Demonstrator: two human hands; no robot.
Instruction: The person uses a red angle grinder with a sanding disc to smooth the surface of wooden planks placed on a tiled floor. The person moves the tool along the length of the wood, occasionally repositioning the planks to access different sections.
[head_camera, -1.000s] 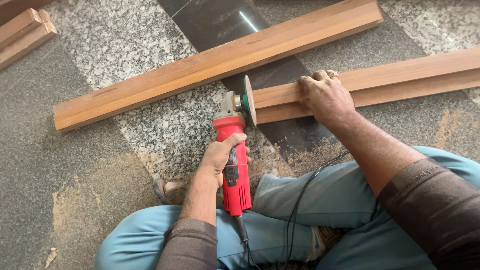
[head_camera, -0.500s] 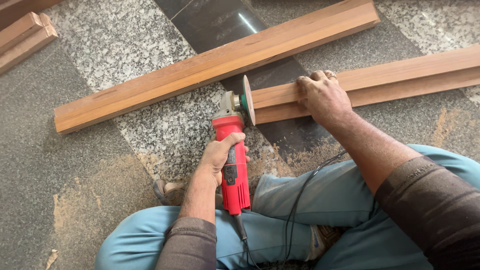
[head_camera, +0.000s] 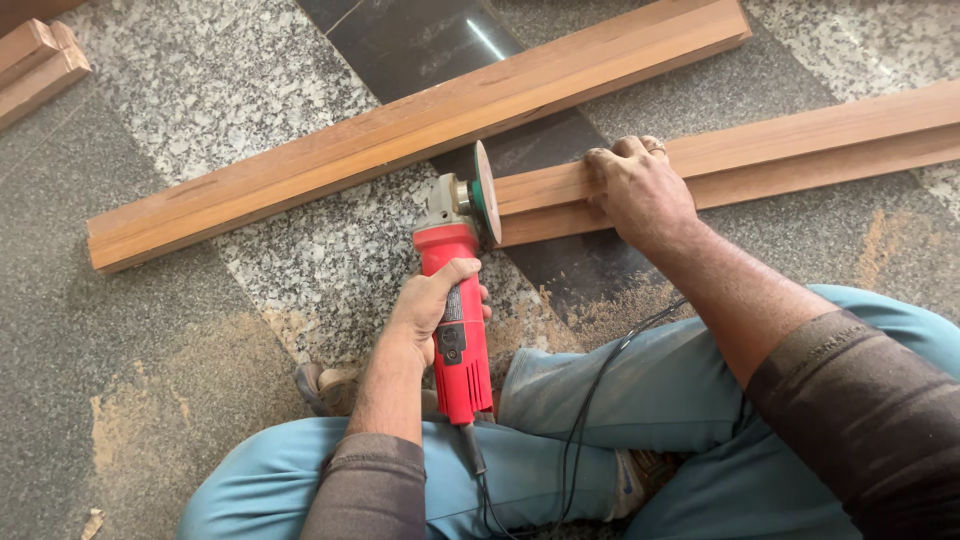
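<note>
The left hand (head_camera: 432, 305) is wrapped tightly around the body of a red angle grinder (head_camera: 455, 320), fingers curled over its top. The grinder's green disc (head_camera: 487, 192) stands on edge, pressed against the cut end of the nearer wooden plank (head_camera: 800, 150), which lies on the stone floor (head_camera: 250, 100) and runs off to the right. The right hand (head_camera: 640, 190) lies palm-down on that plank just beside the disc, fingers bent over its far edge, gripping it. A longer plank (head_camera: 400, 135) lies beyond, slanting across the floor, apart from the first. The grinder's black cord (head_camera: 590, 400) trails over the person's blue trousers. Sawdust (head_camera: 150, 420) is scattered on the floor to the left.
</note>
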